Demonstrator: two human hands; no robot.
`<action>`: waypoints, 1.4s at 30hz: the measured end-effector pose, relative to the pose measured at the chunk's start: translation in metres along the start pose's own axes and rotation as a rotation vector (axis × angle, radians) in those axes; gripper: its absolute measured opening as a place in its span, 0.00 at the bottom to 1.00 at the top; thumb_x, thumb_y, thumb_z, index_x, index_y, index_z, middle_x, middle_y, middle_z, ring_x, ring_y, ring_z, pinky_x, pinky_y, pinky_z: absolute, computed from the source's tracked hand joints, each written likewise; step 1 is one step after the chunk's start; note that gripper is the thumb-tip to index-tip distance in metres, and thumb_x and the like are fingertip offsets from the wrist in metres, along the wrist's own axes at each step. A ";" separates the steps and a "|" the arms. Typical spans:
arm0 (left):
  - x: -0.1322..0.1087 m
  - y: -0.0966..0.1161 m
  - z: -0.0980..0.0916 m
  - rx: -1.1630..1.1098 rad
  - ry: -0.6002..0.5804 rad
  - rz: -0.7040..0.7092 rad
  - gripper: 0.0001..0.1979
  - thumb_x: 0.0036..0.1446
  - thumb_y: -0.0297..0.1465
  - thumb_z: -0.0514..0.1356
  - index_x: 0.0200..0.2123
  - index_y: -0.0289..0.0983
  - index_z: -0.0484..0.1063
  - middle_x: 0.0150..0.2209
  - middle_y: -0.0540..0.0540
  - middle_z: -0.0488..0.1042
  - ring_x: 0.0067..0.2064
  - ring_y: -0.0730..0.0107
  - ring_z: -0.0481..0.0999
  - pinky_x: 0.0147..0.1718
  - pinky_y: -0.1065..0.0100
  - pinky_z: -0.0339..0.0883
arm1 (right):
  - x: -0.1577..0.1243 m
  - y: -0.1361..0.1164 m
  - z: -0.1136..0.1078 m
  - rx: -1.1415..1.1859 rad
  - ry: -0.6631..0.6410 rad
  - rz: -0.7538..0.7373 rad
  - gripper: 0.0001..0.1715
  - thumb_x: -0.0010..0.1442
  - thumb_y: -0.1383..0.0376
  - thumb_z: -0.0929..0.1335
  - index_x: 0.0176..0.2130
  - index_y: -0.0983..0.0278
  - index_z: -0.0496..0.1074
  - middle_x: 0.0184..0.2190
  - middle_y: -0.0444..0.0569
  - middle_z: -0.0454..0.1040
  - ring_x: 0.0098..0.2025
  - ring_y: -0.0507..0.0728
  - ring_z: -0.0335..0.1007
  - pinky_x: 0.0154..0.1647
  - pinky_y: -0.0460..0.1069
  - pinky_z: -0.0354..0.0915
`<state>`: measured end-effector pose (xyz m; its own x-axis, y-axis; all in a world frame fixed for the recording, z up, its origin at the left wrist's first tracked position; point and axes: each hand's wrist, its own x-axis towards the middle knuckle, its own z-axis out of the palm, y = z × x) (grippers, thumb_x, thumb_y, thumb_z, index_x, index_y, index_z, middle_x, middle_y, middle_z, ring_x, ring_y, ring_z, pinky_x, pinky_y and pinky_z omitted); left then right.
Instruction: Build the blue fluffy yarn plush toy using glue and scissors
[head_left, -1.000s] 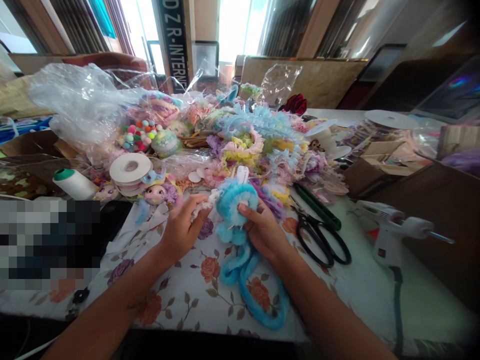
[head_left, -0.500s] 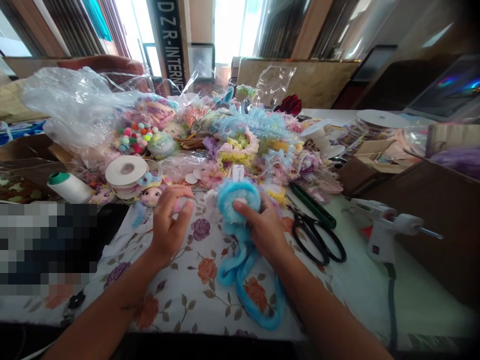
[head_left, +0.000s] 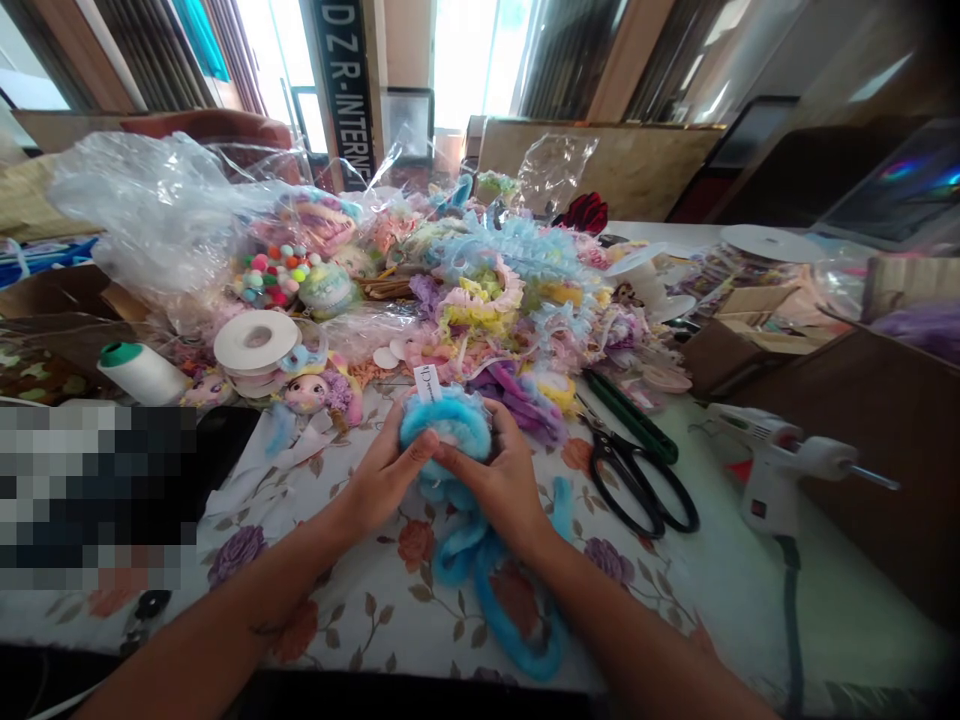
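Observation:
Between my two hands is a fluffy blue round piece, paler in its middle, with a small white printed tag sticking up from its far side. My left hand grips its left side, thumb pressed on the front. From the right, my right hand holds it, with its thumb close to the other one. A loose blue fuzzy strand trails below the piece and loops on the floral cloth. The fingers behind the piece are mostly hidden.
Right of my hands lie black-handled scissors and a dark green tool. A white glue gun stands farther right, beside a cardboard box. Ribbon spools, a thread cone and ruffled pastel trims spread across the back.
My left hand, apart before, has come over and closed on the blue piece. My right hand has moved slightly left and down with it, and the tag now leans left.

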<state>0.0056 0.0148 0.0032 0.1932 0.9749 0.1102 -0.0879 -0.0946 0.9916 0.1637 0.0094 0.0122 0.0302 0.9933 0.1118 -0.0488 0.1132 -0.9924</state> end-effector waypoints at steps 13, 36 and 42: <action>0.003 0.003 -0.005 0.361 -0.108 0.027 0.21 0.66 0.51 0.55 0.38 0.40 0.76 0.38 0.43 0.78 0.44 0.54 0.78 0.48 0.57 0.70 | 0.007 -0.004 -0.007 0.063 0.159 0.026 0.37 0.45 0.51 0.81 0.48 0.59 0.69 0.41 0.45 0.78 0.42 0.60 0.76 0.46 0.56 0.73; 0.007 0.005 -0.010 -0.253 0.025 -0.200 0.33 0.43 0.30 0.77 0.54 0.43 0.75 0.45 0.42 0.82 0.45 0.51 0.82 0.38 0.61 0.77 | 0.002 -0.001 -0.005 -0.125 -0.161 -0.012 0.29 0.65 0.44 0.68 0.54 0.60 0.73 0.52 0.51 0.80 0.53 0.64 0.76 0.53 0.56 0.71; 0.007 0.007 -0.008 -0.325 0.053 -0.270 0.25 0.47 0.34 0.76 0.49 0.39 0.77 0.44 0.41 0.82 0.42 0.55 0.83 0.37 0.63 0.78 | 0.004 0.004 -0.005 -0.224 -0.132 -0.069 0.34 0.66 0.41 0.64 0.58 0.61 0.72 0.56 0.53 0.78 0.57 0.66 0.74 0.57 0.58 0.69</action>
<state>-0.0016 0.0225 0.0101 0.2016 0.9658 -0.1630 -0.3459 0.2260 0.9106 0.1686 0.0133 0.0085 -0.1052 0.9797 0.1708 0.1718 0.1871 -0.9672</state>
